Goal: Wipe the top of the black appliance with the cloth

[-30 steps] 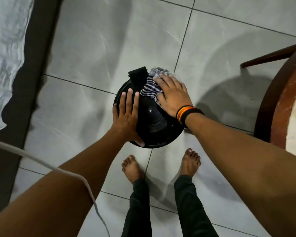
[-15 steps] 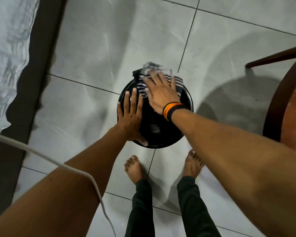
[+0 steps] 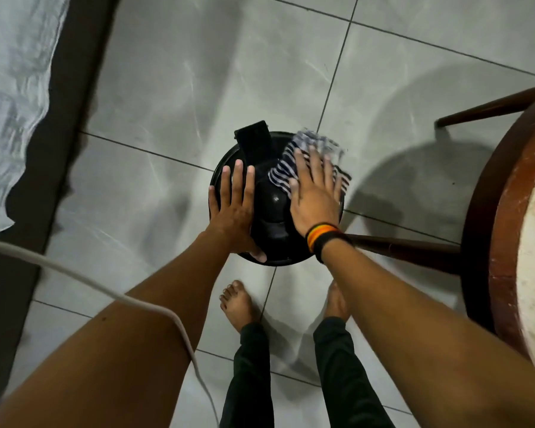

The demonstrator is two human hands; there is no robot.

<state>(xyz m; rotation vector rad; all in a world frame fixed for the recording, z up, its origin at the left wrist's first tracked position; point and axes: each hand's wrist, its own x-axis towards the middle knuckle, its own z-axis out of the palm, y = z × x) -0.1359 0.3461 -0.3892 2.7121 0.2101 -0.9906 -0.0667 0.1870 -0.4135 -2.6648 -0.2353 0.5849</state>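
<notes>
A round black appliance (image 3: pixel 272 205) stands on the tiled floor in front of my bare feet, with a black block-shaped part (image 3: pixel 254 140) at its far edge. My left hand (image 3: pixel 233 208) lies flat on the left side of its top, fingers spread. My right hand (image 3: pixel 315 193), with a striped band at the wrist, presses flat on a black-and-white striped cloth (image 3: pixel 303 156) at the top's far right. The cloth is blurred and hangs a little over the rim.
A round wooden table (image 3: pixel 507 236) with dark legs stands close at the right; one leg (image 3: pixel 405 250) reaches toward the appliance. A white cable (image 3: pixel 112 295) crosses my left forearm. At the left lie white fabric (image 3: pixel 10 118) and a dark strip.
My right hand swept the cloth from the far middle of the top over to the far right side. My left hand stayed flat on the left side.
</notes>
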